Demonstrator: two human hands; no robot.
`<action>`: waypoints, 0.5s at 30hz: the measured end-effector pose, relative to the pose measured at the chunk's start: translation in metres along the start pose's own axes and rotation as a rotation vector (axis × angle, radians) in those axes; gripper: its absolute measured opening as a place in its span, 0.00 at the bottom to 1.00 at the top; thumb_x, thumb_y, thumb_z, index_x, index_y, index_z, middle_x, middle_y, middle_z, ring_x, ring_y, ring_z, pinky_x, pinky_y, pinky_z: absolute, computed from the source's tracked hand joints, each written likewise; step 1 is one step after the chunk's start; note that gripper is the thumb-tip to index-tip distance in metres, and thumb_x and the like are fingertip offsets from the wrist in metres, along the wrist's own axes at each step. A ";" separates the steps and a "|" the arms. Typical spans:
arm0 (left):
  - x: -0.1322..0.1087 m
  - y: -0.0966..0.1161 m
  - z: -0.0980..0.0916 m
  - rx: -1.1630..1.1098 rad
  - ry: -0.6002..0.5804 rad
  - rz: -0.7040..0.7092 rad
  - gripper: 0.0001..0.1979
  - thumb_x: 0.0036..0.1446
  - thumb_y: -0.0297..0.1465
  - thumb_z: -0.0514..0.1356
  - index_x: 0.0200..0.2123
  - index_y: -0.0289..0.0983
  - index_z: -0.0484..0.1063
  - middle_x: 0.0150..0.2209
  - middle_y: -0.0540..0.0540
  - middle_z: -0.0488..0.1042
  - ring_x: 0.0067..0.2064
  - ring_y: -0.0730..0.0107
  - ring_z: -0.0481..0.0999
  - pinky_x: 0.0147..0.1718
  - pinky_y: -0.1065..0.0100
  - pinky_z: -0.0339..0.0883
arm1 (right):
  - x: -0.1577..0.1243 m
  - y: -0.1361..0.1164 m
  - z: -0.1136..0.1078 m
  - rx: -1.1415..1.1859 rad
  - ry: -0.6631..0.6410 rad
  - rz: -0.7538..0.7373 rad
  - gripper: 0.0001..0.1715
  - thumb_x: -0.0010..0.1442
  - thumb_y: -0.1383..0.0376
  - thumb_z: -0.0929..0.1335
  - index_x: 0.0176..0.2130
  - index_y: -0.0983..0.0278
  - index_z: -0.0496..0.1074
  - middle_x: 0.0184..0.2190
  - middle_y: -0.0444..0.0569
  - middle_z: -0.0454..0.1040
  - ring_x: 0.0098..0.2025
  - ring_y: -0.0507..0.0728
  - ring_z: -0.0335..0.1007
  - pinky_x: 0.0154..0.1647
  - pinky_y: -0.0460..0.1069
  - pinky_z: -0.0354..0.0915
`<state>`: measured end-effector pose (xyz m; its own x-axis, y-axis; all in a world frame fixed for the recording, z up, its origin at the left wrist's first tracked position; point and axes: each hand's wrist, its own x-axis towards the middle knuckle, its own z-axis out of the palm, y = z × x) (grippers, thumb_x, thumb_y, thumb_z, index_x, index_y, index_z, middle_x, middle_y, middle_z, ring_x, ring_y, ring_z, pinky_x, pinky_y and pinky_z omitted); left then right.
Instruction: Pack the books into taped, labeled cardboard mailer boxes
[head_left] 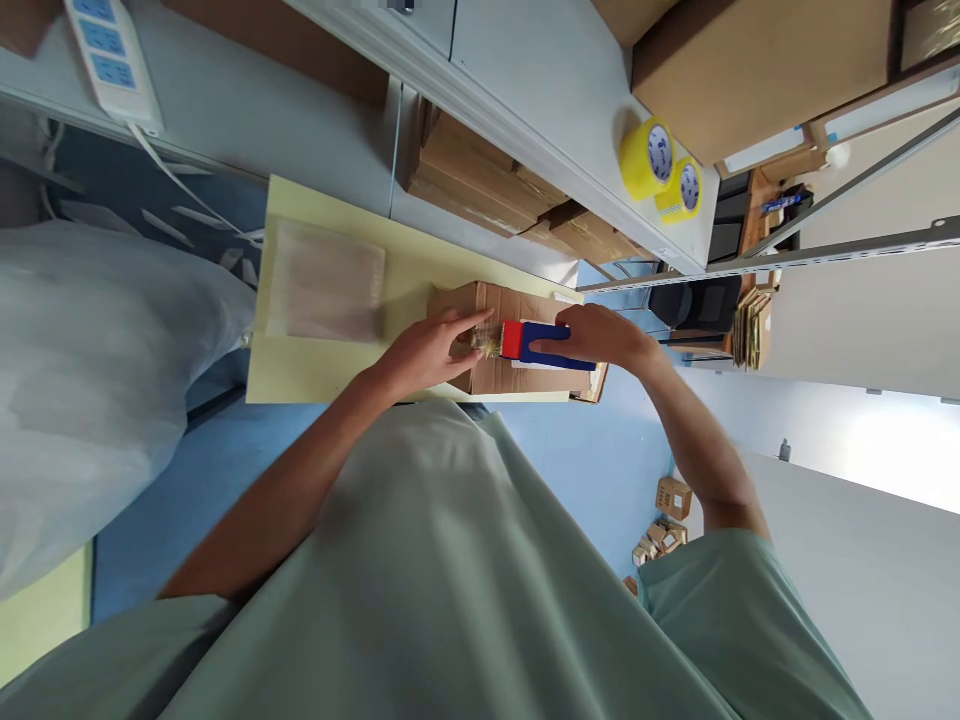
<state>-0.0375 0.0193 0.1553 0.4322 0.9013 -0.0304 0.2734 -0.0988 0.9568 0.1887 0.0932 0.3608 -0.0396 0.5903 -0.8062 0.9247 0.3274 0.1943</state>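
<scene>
A closed brown cardboard box point(491, 378) lies on the pale yellow tabletop point(409, 235). My right hand point(596, 335) is closed round a blue and red tape dispenser point(536, 342), held low over the box's top. At the dispenser's red end, a bunched strip of clear tape point(486, 338) shows on the box. My left hand point(431, 350) rests at the box's left end, thumb and forefinger stretched apart on either side of that strip. Part of a white label point(540, 365) shows under the dispenser.
A translucent flat bag point(326, 282) lies left of the box. Two yellow tape rolls point(646, 160) stand on the grey shelf point(540, 90) above. Boxes point(480, 165) fill the space behind. A big white sack point(97, 380) bulges at the left, and a power strip point(112, 60) lies upper left.
</scene>
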 end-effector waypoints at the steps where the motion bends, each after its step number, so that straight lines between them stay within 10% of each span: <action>1: 0.000 0.000 0.001 -0.015 0.004 0.000 0.35 0.64 0.38 0.69 0.74 0.47 0.75 0.44 0.45 0.76 0.45 0.56 0.80 0.52 0.60 0.75 | 0.002 0.000 0.004 0.006 0.004 -0.008 0.43 0.73 0.30 0.65 0.44 0.64 0.83 0.39 0.57 0.85 0.39 0.62 0.80 0.37 0.52 0.61; 10: -0.011 0.021 0.030 -0.245 0.313 -0.177 0.35 0.62 0.38 0.72 0.70 0.40 0.74 0.46 0.45 0.82 0.46 0.61 0.83 0.54 0.60 0.79 | 0.002 0.003 0.020 -0.014 0.057 -0.021 0.46 0.74 0.30 0.62 0.48 0.66 0.84 0.44 0.66 0.86 0.46 0.69 0.84 0.44 0.55 0.69; 15: -0.008 0.040 0.051 -0.120 0.526 -0.359 0.19 0.64 0.46 0.71 0.48 0.39 0.86 0.42 0.41 0.87 0.43 0.57 0.87 0.46 0.61 0.78 | 0.000 0.012 0.022 -0.015 0.075 -0.087 0.42 0.78 0.35 0.62 0.51 0.68 0.84 0.48 0.68 0.86 0.52 0.72 0.84 0.46 0.55 0.71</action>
<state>0.0142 -0.0134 0.1790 -0.1551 0.9588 -0.2380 0.2115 0.2676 0.9401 0.2082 0.0805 0.3511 -0.1480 0.6128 -0.7762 0.9108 0.3903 0.1345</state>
